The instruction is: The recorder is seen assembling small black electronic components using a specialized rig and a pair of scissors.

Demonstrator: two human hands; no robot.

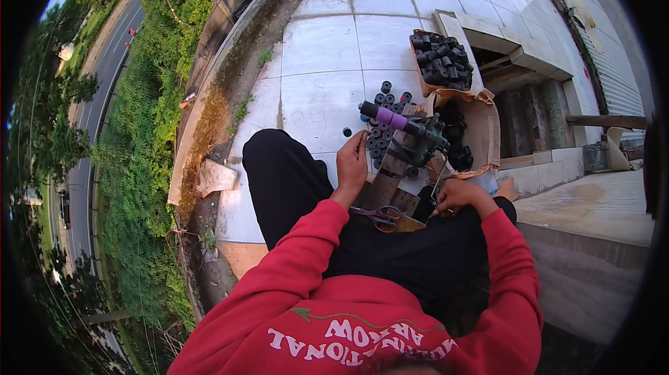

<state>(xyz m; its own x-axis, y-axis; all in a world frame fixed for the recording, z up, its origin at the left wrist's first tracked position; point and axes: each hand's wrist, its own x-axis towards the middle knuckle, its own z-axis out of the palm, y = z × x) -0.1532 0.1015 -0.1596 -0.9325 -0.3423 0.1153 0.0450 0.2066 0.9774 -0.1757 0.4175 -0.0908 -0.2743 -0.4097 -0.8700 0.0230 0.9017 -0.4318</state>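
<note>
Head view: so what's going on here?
A person's left hand is raised beside a dark device with a purple-banded shaft; the right hand is by its near end. Whether either grips anything is unclear. Scissors lie near the lap. Black cylinders cluster on the tiles; more fill a cardboard box.

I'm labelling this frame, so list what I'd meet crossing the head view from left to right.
Road → bushes → left knee → left hand → purple band → right hand → corrugated sheet.
</note>
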